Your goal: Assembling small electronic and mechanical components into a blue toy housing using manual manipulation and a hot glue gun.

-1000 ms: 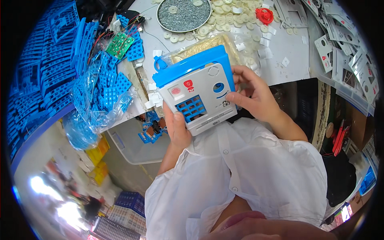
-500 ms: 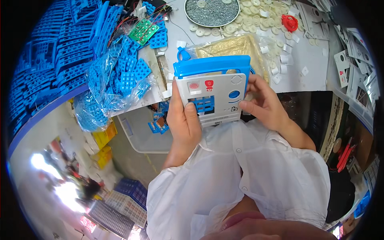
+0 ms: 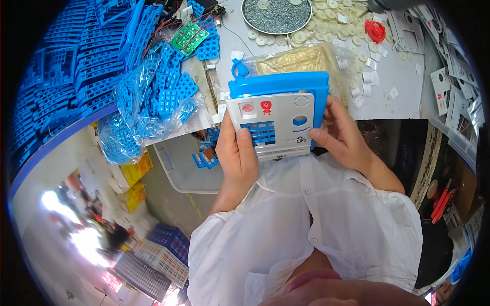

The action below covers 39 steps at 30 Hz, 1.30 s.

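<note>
Fingers grip the casing by opposite edges.

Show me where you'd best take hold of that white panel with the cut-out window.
Probably by its two side edges, one hand from each side: the white panel is broad and straight-sided, and its rectangular window leaves little to pinch. The left hand has the left edge, thumb in front; the right hand is at the right.

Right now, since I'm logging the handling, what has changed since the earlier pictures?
The white panel and blue shell turned clockwise, from slanting to nearly level in view. The camera view shifted too, and a dark object came in at the top edge. The left hand and right hand kept hold; nothing was let go.
</note>
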### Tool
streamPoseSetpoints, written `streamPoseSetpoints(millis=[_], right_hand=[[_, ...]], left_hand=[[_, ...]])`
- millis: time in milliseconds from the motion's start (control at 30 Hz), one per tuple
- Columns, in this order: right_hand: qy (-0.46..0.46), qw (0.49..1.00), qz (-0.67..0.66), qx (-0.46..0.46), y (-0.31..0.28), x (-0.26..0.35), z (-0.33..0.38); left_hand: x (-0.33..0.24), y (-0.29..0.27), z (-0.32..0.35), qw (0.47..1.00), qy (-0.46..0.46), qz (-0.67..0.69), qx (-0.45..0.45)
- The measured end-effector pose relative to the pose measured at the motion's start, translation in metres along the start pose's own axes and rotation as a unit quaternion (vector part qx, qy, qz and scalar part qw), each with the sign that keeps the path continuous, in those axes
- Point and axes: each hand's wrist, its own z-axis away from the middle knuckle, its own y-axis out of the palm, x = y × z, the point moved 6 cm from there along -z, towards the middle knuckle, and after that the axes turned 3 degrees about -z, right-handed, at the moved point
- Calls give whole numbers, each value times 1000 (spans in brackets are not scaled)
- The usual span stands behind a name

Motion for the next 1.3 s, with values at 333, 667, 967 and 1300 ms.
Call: streamPoseSetpoints(millis=[333, 667, 967, 1300], right_hand=[[59, 997, -56, 5, -10, -8, 2], [36, 996, -87, 7, -12, -13, -2], [-42, 996, -80, 0, -4, -14, -8], [-3, 991, -131, -14, -1, -16, -8]], left_hand=[[-1, 1, 0, 998, -64, 11, 10], [7, 6, -4, 993, -101, -8, 54], [22, 11, 3, 978, -200, 52, 15], [6, 10, 3, 994, -90, 59, 11]])
